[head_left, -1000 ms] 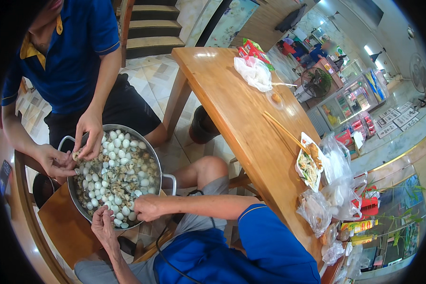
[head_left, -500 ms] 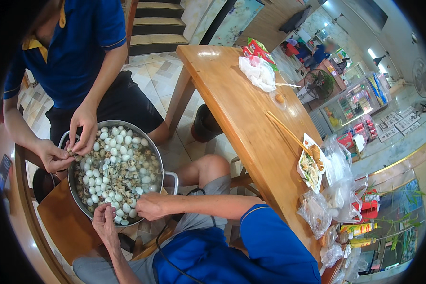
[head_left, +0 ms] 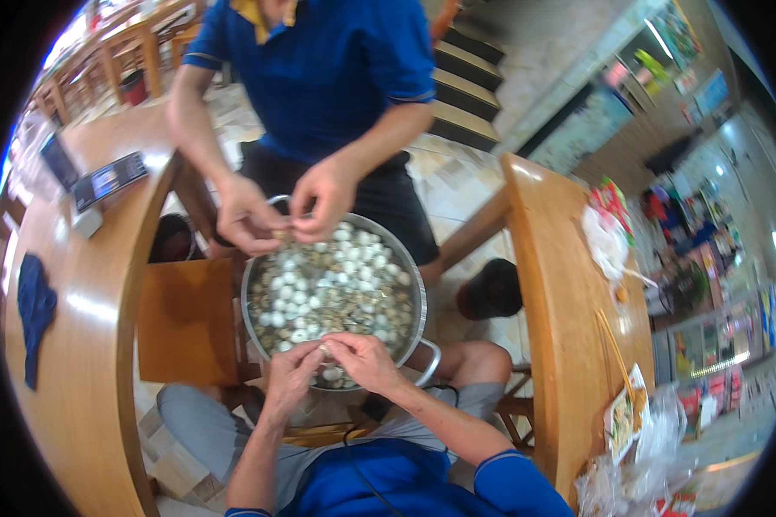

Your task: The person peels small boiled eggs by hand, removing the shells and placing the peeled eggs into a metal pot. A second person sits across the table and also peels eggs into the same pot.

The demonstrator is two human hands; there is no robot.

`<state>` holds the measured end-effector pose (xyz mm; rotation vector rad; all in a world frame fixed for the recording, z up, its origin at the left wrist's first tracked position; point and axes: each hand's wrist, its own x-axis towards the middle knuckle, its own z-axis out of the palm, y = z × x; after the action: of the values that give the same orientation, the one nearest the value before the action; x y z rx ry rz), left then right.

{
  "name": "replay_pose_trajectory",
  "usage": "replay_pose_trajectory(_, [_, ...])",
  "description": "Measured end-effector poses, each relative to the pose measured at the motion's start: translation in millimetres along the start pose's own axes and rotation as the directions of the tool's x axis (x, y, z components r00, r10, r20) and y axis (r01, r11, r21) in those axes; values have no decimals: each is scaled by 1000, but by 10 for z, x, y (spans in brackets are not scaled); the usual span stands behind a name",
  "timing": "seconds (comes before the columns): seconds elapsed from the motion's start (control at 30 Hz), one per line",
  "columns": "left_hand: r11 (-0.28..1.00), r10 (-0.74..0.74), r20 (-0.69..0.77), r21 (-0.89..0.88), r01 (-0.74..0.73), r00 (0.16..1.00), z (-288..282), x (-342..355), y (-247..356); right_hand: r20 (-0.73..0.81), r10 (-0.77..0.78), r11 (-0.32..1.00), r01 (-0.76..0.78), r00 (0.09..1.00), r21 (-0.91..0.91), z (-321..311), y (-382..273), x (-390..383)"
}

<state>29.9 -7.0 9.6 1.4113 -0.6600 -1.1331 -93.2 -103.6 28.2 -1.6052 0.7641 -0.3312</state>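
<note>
A large metal pot (head_left: 421,303) stands between me and a co-worker. It is full of quail eggs (head_left: 297,295), many white and peeled, others still in speckled shells, with bits of shell among them. Over the near rim, my left hand (head_left: 291,372) and my right hand (head_left: 367,364) meet with fingertips pinched together. They close on a small quail egg (head_left: 325,349), mostly hidden by the fingers. Across the pot, the co-worker's hands (head_left: 319,202) pinch a small speckled piece above the far left rim.
A wooden table (head_left: 103,258) at left bears phones (head_left: 110,181) and a dark cloth (head_left: 34,314). Beside the pot is a brown stool (head_left: 188,320). The right table (head_left: 569,345) carries chopsticks (head_left: 614,349), a food tray (head_left: 625,418) and plastic bags. A dark bin (head_left: 490,289) stands beneath it.
The view has swung left, so the pot sits nearer the middle. My right hand has come out of the eggs and joined my left hand, both now on one egg.
</note>
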Motion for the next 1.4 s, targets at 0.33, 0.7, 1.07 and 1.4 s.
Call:
replay_pose_trajectory(0.33, [956, -9, -10, -293, 6, 1000, -6, 19, -36, -84, 28, 1000, -28, 996, 5, 176, -10, 11])
replay_pose_trajectory(0.7, [949, -74, -22, -308, 64, 997, -47, 44, -98, 74, -493, 684, 439, 867, -583, 239, -96, 1])
replay_pose_trajectory(1.07, [933, -67, -42, -357, 47, 997, -29, 107, -236, 121, -524, 601, 466, 843, -649, 265, -76, -9])
replay_pose_trajectory(1.4, [972, -100, -93, -223, 77, 991, -31, 70, -132, 113, -488, 635, 441, 866, -634, 238, -67, -10])
